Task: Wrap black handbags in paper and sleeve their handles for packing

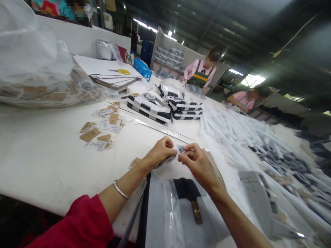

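Observation:
My left hand (pixel 162 151) is closed in a pinch on a small grey-and-white piece (pixel 172 156), whose kind I cannot make out. Facing it, my right hand (pixel 198 160) pinches the same piece at its far end with thumb and forefinger. Just below both hands lies a grey fabric item (pixel 157 206) partly covered in clear wrapping. A black strap (pixel 184 187) with a shiny metal clasp (pixel 197 212) rests on it. By my left wrist a brown paper tag (pixel 136 162) lies on the table, and a loose pile of strung tags (pixel 90 135) is farther left.
Folded black-and-white striped bags (pixel 150 108) lie ahead. Scissors (pixel 122 71) sit on stacked card (pixel 108 67) near a blue box (pixel 142 69). A large plastic bag (pixel 33 51) is at left. White rolls (pixel 232 124) and a grey plastic device (pixel 256 193) are at right. Two co-workers are beyond.

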Demonstrator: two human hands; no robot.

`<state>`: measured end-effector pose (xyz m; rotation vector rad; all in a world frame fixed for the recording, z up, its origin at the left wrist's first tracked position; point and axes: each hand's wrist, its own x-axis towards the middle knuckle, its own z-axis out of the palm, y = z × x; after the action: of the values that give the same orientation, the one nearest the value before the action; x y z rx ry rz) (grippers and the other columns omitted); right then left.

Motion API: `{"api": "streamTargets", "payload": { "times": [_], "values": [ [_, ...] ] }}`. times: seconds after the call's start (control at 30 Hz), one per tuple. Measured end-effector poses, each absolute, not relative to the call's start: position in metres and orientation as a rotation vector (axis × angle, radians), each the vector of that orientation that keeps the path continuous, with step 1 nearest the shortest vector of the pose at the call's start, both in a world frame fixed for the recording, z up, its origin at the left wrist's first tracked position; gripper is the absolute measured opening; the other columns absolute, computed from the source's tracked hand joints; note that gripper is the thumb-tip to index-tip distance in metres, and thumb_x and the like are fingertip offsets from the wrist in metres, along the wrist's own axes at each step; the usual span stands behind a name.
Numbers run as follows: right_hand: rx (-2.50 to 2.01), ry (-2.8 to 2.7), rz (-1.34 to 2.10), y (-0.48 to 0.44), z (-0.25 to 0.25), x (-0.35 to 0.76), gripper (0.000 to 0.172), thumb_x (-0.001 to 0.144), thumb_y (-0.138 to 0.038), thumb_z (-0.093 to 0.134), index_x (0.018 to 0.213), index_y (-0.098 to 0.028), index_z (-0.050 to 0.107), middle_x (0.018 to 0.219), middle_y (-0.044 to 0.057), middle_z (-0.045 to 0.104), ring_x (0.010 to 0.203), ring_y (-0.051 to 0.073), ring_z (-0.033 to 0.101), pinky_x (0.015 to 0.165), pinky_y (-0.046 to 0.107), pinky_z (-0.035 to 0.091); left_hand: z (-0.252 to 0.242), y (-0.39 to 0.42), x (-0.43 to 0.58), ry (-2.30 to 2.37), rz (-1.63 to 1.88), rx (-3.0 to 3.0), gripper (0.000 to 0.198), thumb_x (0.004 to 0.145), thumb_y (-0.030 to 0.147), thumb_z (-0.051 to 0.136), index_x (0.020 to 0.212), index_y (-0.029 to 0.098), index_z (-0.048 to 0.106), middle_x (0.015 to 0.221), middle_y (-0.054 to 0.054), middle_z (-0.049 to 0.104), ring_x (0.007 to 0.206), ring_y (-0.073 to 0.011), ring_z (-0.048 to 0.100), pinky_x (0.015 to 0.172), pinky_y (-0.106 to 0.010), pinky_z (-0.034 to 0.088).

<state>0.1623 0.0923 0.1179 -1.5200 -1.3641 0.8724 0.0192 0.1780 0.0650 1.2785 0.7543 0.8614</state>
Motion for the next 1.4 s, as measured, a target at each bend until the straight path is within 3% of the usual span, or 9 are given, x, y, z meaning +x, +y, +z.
{"api": "streamTargets", "payload": {
  "times": [0.47,0.63,0.77,0.97,1.13,1.27,1.4],
  "values": [
    [-1.606,-1.223,0.863,0.103,0.09,0.173,0.04,0.07,-0.044,0.079,0.077,-0.022,0.047,0.057,-0.003,0.064,0.057,0.017,0.062,0.055,0.027,0.043,0.064,0.178,0.022,0.75,0.872,1.244,0.027,0.062,0.021,0.07,0.078,0.019,0.05,0.064,0.008,0.047,0.053,-0.0071,0.04,0.048,-0.019,0.03],
    [-1.708,-1.275,0.69,0.1,0.089,0.167,0.036,0.074,-0.044,0.076,0.077,-0.023,0.047,0.058,-0.002,0.065,0.056,0.017,0.061,0.056,0.027,0.042,0.069,0.177,0.019,0.763,0.811,1.223,0.023,0.071,0.032,0.067,0.08,0.019,0.052,0.059,0.008,0.045,0.045,-0.0059,0.034,0.043,-0.019,0.026],
    [-1.721,-1.295,0.592,0.097,0.087,0.164,0.036,0.076,-0.048,0.074,0.076,-0.022,0.048,0.061,-0.002,0.064,0.058,0.016,0.06,0.056,0.026,0.041,0.067,0.177,0.02,0.723,0.868,1.192,0.032,0.063,0.03,0.076,0.078,0.018,0.05,0.06,0.008,0.049,0.046,-0.0049,0.039,0.043,-0.017,0.028],
    [-1.591,-1.278,0.776,0.093,0.086,0.165,0.031,0.073,-0.038,0.075,0.074,-0.021,0.049,0.062,-0.004,0.061,0.058,0.014,0.058,0.054,0.024,0.041,0.061,0.181,0.021,0.748,0.812,1.111,0.031,0.064,0.03,0.073,0.079,0.02,0.049,0.05,0.01,0.044,0.034,-0.0046,0.029,0.034,-0.018,0.016],
    [-1.696,-1.271,0.781,0.095,0.091,0.162,0.033,0.072,-0.041,0.075,0.07,-0.022,0.048,0.055,-0.006,0.059,0.042,0.011,0.052,0.041,0.022,0.038,0.06,0.185,0.02,0.738,0.758,1.096,0.03,0.063,0.031,0.073,0.08,0.02,0.05,0.048,0.01,0.042,0.034,-0.0052,0.029,0.035,-0.019,0.015],
    [-1.864,-1.535,0.46,0.098,0.09,0.165,0.03,0.079,-0.047,0.071,0.072,-0.022,0.055,0.052,-0.006,0.059,0.039,0.012,0.05,0.039,0.022,0.034,0.058,0.188,0.018,0.73,0.753,1.096,0.026,0.063,0.03,0.072,0.076,0.019,0.052,0.049,0.009,0.041,0.037,-0.0049,0.028,0.038,-0.02,0.016],
    [-1.797,-1.994,-0.33,0.1,0.095,0.171,0.03,0.087,-0.046,0.067,0.072,-0.021,0.06,0.052,-0.003,0.059,0.048,0.015,0.056,0.051,0.026,0.035,0.055,0.19,0.017,0.704,0.753,1.076,0.023,0.062,0.029,0.071,0.072,0.018,0.054,0.05,0.008,0.042,0.04,-0.0055,0.028,0.04,-0.021,0.016]
  ]
}}
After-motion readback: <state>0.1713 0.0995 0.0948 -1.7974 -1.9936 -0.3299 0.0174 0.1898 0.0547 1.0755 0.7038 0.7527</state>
